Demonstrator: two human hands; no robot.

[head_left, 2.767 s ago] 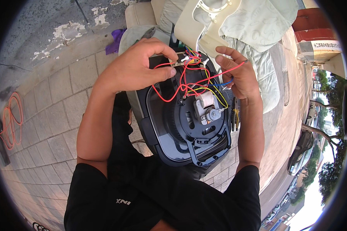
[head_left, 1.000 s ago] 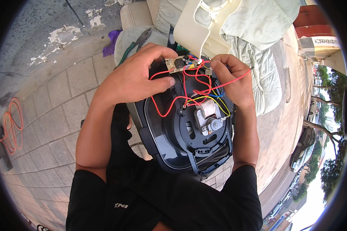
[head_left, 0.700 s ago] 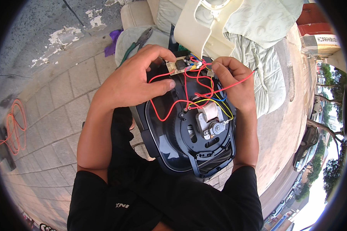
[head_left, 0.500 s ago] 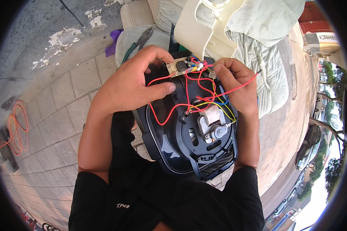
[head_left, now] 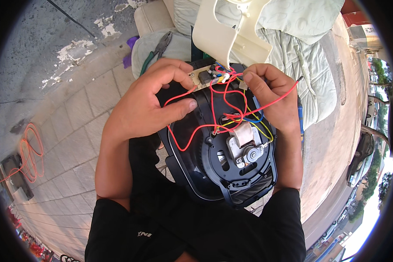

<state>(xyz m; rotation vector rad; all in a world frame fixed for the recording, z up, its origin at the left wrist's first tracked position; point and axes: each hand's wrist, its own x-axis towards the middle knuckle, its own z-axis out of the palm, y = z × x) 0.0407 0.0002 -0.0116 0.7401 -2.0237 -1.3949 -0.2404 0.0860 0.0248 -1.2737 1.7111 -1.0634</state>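
Circuit board more visible than earlier

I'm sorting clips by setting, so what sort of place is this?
Outdoors, most likely a paved area beside a street: stone paving slabs cover the ground at the left, while cars and trees show toward the right rim.

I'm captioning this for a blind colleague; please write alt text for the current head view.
A person's right hand pinches a red wire beside a circuit board over an opened black appliance; the left hand is at the board's left end. An exposed motor sits nearer the person; green-handled pliers lie beyond.
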